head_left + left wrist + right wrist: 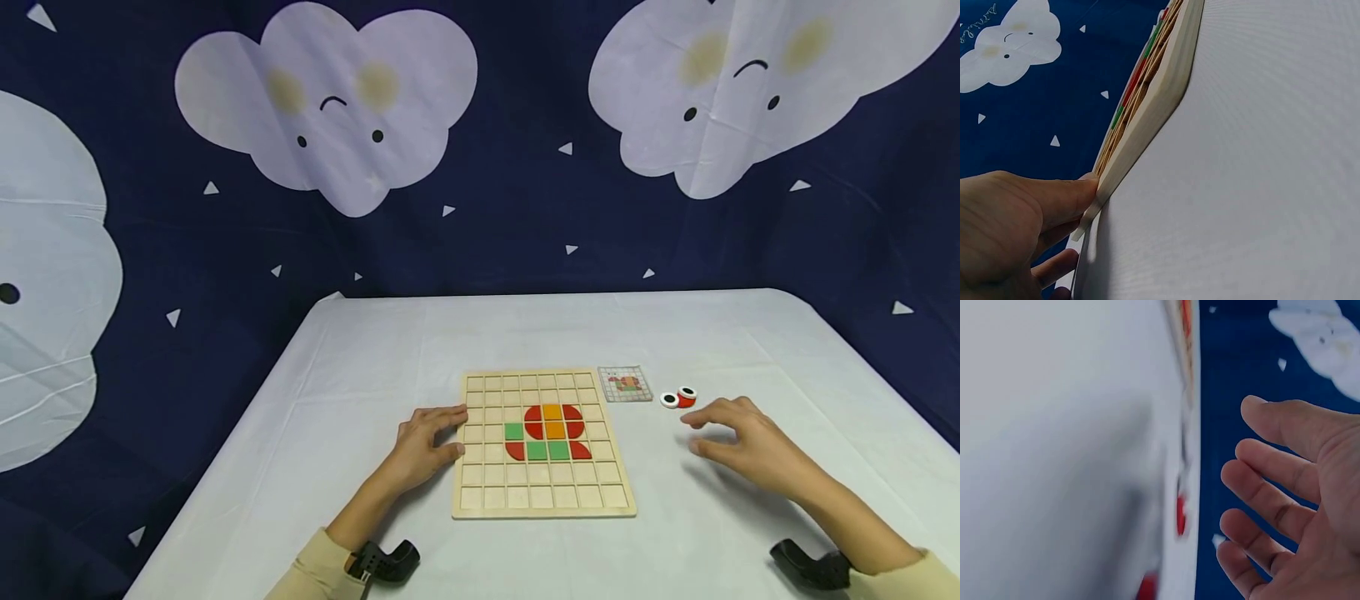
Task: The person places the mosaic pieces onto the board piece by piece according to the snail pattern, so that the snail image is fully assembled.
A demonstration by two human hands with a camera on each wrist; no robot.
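A square wooden grid board [480,492] lies on the table, with red rounded pieces [533,430], orange squares [554,430] and green squares [537,451] set in its cells. My left hand [423,446] rests at the board's left edge, its thumb [1072,199] and fingertips touching the rim. To the right of the board my right hand [750,446] hovers above the table with fingers spread and nothing between them. Just beyond its fingertips lie a few loose tiles: white eye pieces with black dots [669,400] and a red piece [686,402].
A small pattern card [626,383] lies beside the board's upper right corner. White cloth covers the table [390,333]. Behind it hangs a dark blue curtain [510,233] with clouds. Each wrist wears a black camera mount [390,562].
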